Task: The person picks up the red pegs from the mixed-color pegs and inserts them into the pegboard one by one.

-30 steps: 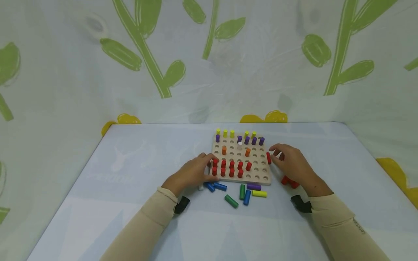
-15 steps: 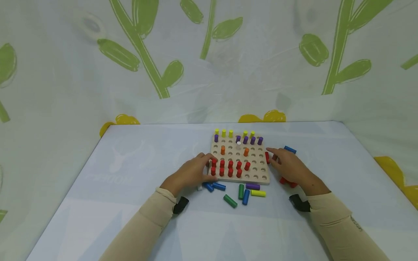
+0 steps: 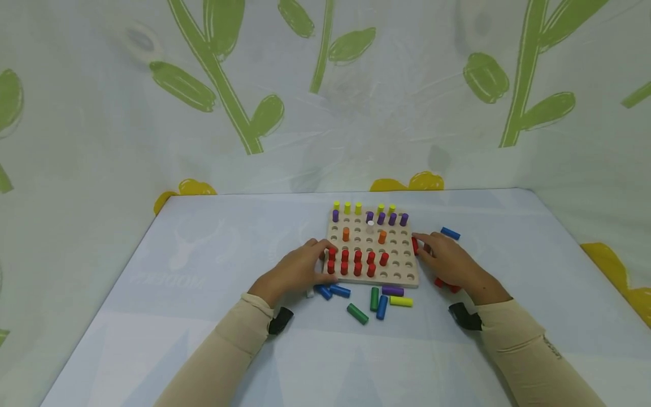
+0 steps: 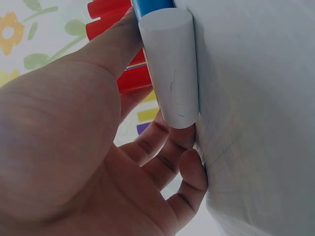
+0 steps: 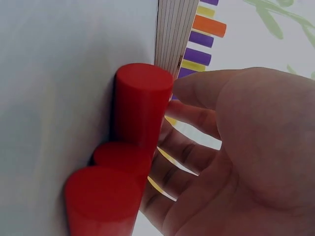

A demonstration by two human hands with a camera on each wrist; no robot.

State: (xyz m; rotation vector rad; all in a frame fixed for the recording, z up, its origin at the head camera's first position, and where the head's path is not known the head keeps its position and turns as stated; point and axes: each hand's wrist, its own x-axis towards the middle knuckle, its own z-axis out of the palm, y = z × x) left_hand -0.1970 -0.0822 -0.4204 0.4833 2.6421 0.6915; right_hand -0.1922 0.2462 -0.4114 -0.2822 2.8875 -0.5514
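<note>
A wooden pegboard [image 3: 399,268] lies flat, with red pegs in its near rows, two orange pegs, a white peg [image 3: 370,226], and purple and yellow pegs at the far side. My left hand [image 3: 297,265] grips the board's near left corner, thumb at the front edge and fingers along the left side. Beside the board's right edge lies a red peg [image 3: 414,246]; my right hand [image 3: 450,260] pinches it between thumb and index finger. More red pegs [image 5: 142,105] lie under that hand. Another white peg [image 4: 170,69] lies beneath my left hand.
Two blue pegs [image 3: 339,291] lie in front of the board. Right of them are two green pegs [image 3: 357,314], another blue peg [image 3: 381,308], a purple peg [image 3: 393,291] and a yellow peg [image 3: 401,302]. One more blue peg [image 3: 450,233] lies beyond my right hand.
My right hand has come down and its fingers have closed on the red peg at the board's right edge. The blue peg behind it has come into view. The left hand stays put.
</note>
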